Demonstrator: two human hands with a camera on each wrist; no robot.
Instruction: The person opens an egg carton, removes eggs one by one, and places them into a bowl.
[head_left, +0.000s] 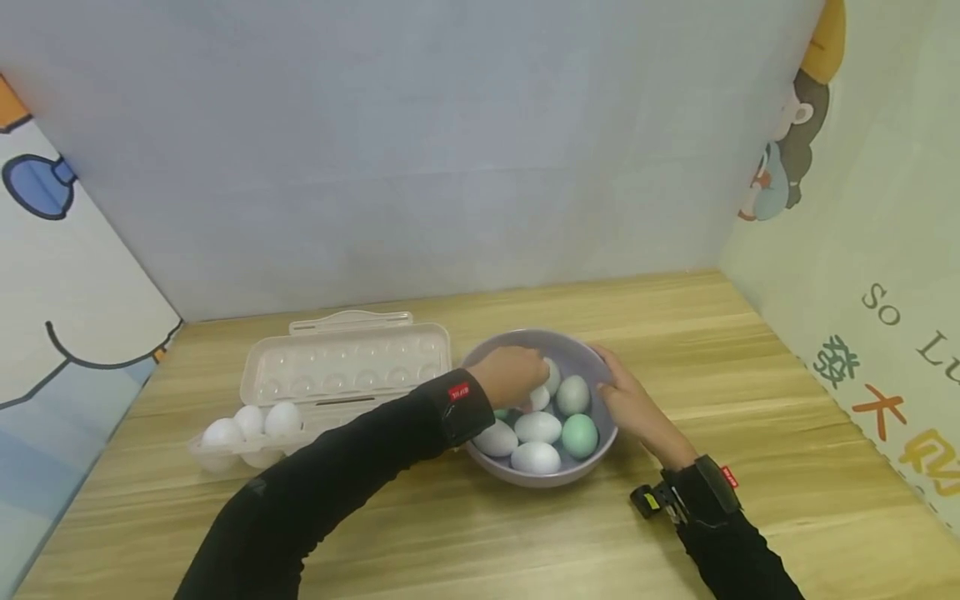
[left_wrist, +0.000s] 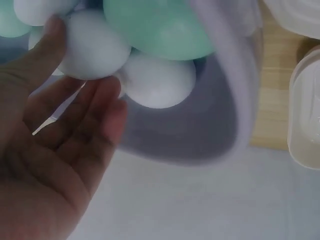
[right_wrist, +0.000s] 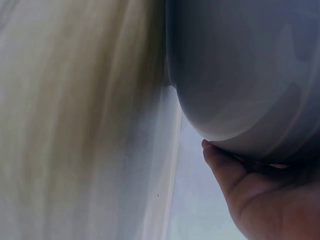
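Observation:
A grey-lilac bowl [head_left: 504,476] holds white and pale green eggs. My left hand [head_left: 512,377] reaches down into it. In the left wrist view, the thumb and fingers of that hand [left_wrist: 55,125] pinch a white egg [left_wrist: 97,45] among the others. A green egg [left_wrist: 160,27] and another white egg [left_wrist: 159,80] lie right beside it. At the bowl's right side my right hand [head_left: 637,408] grips the rim. The right wrist view shows the fingers of this hand [right_wrist: 270,200] against the bowl's outer wall [right_wrist: 235,90].
Left of the bowl stands an open clear plastic egg carton [head_left: 345,367], its lid tilted back. Several white eggs [head_left: 283,419] sit at the carton's left end, and my left sleeve [head_left: 330,475] covers part of it. The wooden table [head_left: 675,325] meets a pale back wall [head_left: 420,167].

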